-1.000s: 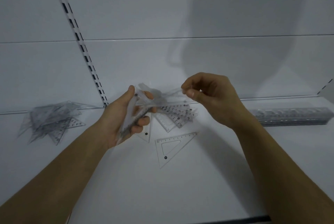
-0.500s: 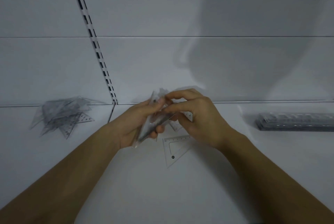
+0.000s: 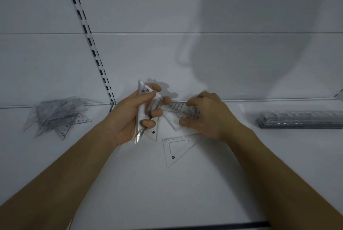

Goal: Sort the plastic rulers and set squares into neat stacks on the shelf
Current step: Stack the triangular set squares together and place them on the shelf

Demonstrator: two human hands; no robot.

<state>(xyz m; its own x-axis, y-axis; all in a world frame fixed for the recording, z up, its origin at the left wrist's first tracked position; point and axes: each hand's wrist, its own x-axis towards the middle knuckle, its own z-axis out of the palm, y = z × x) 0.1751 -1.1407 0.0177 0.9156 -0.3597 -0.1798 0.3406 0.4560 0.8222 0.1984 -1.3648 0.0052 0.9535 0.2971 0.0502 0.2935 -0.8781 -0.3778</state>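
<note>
The right hand (image 3: 209,116) covers most of the loose rulers (image 3: 181,111), fingers curled onto them. The left hand (image 3: 130,118) grips a bundle of set squares (image 3: 143,103) upright.

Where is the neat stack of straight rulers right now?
In the head view, the ruler stack lies flat at the far right of the shelf, near the back wall, beyond the right hand.
</note>
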